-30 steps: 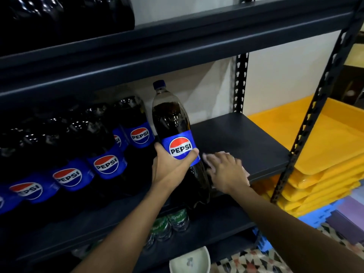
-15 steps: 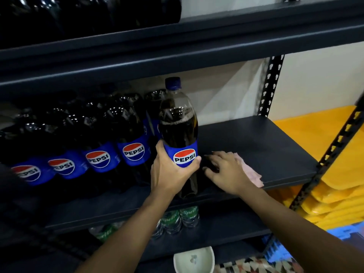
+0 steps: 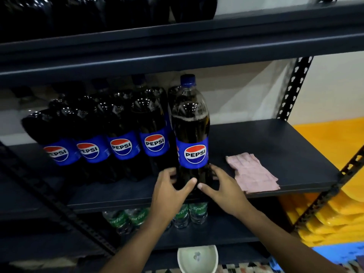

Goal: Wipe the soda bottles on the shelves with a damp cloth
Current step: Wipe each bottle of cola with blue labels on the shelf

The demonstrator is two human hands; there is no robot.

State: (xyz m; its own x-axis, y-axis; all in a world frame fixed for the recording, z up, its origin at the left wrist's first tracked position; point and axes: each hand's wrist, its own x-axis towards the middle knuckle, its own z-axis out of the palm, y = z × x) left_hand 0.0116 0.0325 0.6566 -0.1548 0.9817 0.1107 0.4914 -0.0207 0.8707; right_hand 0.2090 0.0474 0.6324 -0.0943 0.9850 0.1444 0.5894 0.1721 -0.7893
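Nearest, a white bowl (image 3: 198, 259) sits low. Beyond it, the left hand (image 3: 169, 192) and right hand (image 3: 222, 189) curl their fingers round the base of an upright Pepsi bottle (image 3: 192, 134) on the dark shelf (image 3: 275, 142). A folded pink cloth (image 3: 253, 174) lies just right of it, and a row of Pepsi bottles (image 3: 122, 138) stands to the left.

Dark metal shelving (image 3: 266, 138) with perforated uprights (image 3: 295, 85) stands against a pale wall (image 3: 334, 85), with stacked yellow trays (image 3: 334, 213) at its right, a blue mat (image 3: 334, 255) and patterned floor (image 3: 246, 268) below.
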